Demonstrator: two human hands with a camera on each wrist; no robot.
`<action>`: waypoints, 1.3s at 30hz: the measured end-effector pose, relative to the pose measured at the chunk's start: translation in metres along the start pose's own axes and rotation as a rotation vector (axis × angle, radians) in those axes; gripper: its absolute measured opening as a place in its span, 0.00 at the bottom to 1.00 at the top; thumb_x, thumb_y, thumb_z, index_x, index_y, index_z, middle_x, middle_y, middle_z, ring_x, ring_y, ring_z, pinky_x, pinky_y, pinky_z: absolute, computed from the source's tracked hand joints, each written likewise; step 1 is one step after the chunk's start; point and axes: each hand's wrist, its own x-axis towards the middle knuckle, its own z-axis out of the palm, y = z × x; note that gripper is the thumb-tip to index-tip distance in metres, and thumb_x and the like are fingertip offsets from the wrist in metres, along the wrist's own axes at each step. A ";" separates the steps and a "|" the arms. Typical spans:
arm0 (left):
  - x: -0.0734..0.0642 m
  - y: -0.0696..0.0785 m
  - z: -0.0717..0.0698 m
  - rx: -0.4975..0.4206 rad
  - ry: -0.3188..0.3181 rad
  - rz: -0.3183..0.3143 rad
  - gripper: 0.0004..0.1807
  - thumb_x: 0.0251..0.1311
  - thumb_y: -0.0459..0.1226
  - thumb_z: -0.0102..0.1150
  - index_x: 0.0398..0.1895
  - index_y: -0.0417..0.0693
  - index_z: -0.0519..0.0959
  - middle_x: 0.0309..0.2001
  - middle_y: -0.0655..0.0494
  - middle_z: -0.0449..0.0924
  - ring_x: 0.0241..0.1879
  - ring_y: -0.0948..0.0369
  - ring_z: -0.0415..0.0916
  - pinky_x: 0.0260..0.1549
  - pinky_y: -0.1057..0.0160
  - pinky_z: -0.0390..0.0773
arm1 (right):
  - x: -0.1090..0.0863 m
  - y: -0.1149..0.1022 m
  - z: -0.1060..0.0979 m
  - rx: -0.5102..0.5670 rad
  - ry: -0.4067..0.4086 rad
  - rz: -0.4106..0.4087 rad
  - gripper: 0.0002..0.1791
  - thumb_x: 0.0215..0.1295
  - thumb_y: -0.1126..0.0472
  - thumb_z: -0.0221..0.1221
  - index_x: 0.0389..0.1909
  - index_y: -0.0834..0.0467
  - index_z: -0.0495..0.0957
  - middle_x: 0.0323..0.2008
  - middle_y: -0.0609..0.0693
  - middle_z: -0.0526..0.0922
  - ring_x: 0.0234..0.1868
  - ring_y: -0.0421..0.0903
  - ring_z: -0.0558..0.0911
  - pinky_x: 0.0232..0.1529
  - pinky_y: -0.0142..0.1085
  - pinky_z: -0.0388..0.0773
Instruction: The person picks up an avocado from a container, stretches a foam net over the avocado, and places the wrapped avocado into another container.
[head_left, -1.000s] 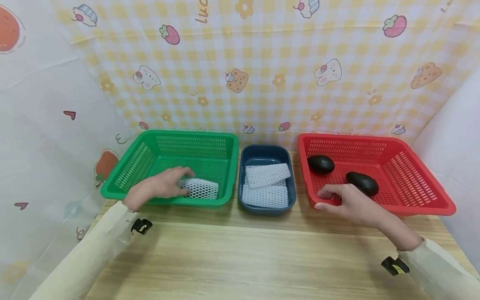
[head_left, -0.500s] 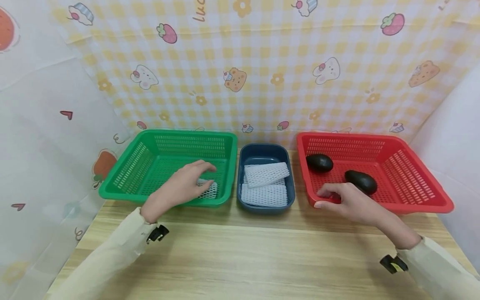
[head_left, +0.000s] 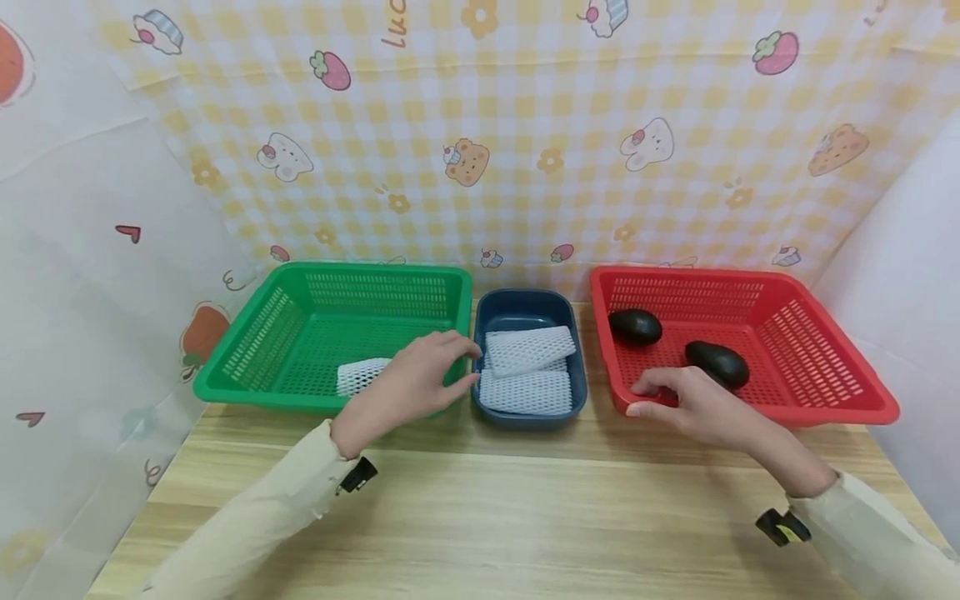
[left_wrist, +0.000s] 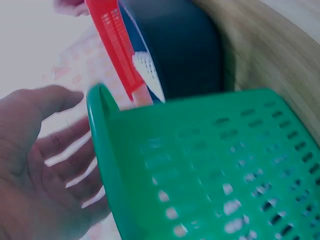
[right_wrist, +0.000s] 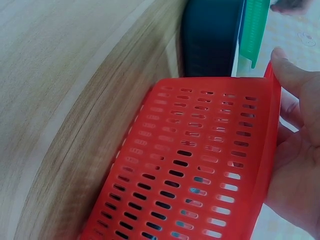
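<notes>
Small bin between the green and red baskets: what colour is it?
Dark blue; the small bin shows best in the head view.

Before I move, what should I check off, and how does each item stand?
1. Left hand free: ok, it holds nothing.
2. Netting stocked in the blue tray: ok, pieces overlap there.
3. Left hand touching that netting: not ok, apart.
4. Avocados available: ok, two lie in the red basket.
5. Right hand gripping the red basket: cannot tell.
6. Contents of the white sleeve in the green basket: cannot tell, partly hidden.
</notes>
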 end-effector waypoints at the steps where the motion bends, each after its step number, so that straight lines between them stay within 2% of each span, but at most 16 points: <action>1: 0.002 0.002 0.002 0.009 0.007 0.020 0.14 0.64 0.37 0.69 0.51 0.44 0.83 0.48 0.54 0.83 0.47 0.56 0.79 0.47 0.56 0.78 | 0.000 0.000 0.000 -0.001 0.000 0.000 0.13 0.62 0.49 0.72 0.44 0.49 0.86 0.33 0.33 0.81 0.33 0.39 0.77 0.35 0.37 0.79; 4: 0.007 0.008 0.008 0.025 0.020 0.079 0.13 0.63 0.38 0.70 0.49 0.44 0.83 0.46 0.54 0.83 0.44 0.56 0.79 0.46 0.55 0.78 | 0.000 0.000 0.000 -0.006 0.000 0.001 0.14 0.62 0.48 0.71 0.44 0.49 0.86 0.33 0.33 0.81 0.33 0.39 0.77 0.35 0.38 0.79; 6: 0.011 0.010 0.012 -0.003 -0.001 0.102 0.13 0.63 0.37 0.70 0.49 0.44 0.83 0.45 0.54 0.83 0.43 0.57 0.80 0.46 0.56 0.78 | 0.000 0.000 0.000 -0.007 -0.001 0.003 0.14 0.62 0.48 0.71 0.44 0.49 0.86 0.34 0.33 0.81 0.34 0.39 0.77 0.35 0.38 0.80; 13: 0.017 0.018 0.028 -0.062 -0.145 0.110 0.14 0.66 0.40 0.68 0.50 0.44 0.83 0.46 0.51 0.83 0.42 0.57 0.79 0.44 0.58 0.78 | 0.000 0.000 -0.001 0.000 -0.021 0.022 0.14 0.62 0.46 0.70 0.44 0.48 0.86 0.32 0.34 0.80 0.34 0.40 0.77 0.35 0.38 0.79; 20: 0.019 0.026 0.046 -0.025 -0.271 0.113 0.15 0.67 0.45 0.67 0.49 0.46 0.83 0.42 0.55 0.82 0.36 0.64 0.76 0.33 0.64 0.77 | 0.001 0.000 -0.002 0.003 -0.034 0.031 0.11 0.62 0.50 0.72 0.43 0.48 0.85 0.32 0.34 0.80 0.33 0.40 0.77 0.34 0.36 0.77; 24: 0.020 0.029 0.049 0.000 -0.284 0.101 0.10 0.67 0.43 0.67 0.47 0.49 0.84 0.40 0.58 0.82 0.33 0.65 0.76 0.29 0.65 0.76 | 0.002 0.000 -0.003 0.006 -0.056 0.051 0.10 0.62 0.53 0.72 0.42 0.47 0.85 0.31 0.35 0.80 0.33 0.41 0.77 0.34 0.34 0.76; 29: 0.021 0.029 0.051 0.025 -0.293 0.105 0.04 0.68 0.39 0.66 0.42 0.53 0.85 0.39 0.61 0.82 0.35 0.64 0.77 0.31 0.64 0.77 | 0.005 0.001 -0.005 0.020 -0.087 0.042 0.10 0.63 0.51 0.71 0.42 0.48 0.85 0.32 0.35 0.80 0.34 0.41 0.77 0.35 0.35 0.77; 35: 0.022 0.032 0.050 0.031 -0.311 0.099 0.03 0.68 0.37 0.66 0.42 0.53 0.85 0.39 0.62 0.83 0.37 0.63 0.78 0.34 0.63 0.78 | 0.007 0.006 -0.013 0.031 -0.139 -0.003 0.17 0.63 0.42 0.68 0.46 0.48 0.85 0.35 0.35 0.82 0.34 0.39 0.79 0.35 0.34 0.78; 39: 0.024 0.034 0.050 0.028 -0.322 0.094 0.03 0.68 0.37 0.65 0.42 0.52 0.85 0.38 0.62 0.83 0.37 0.63 0.78 0.34 0.64 0.77 | 0.008 0.015 -0.022 0.049 -0.175 -0.038 0.18 0.64 0.43 0.68 0.49 0.49 0.86 0.39 0.36 0.84 0.36 0.38 0.81 0.38 0.37 0.81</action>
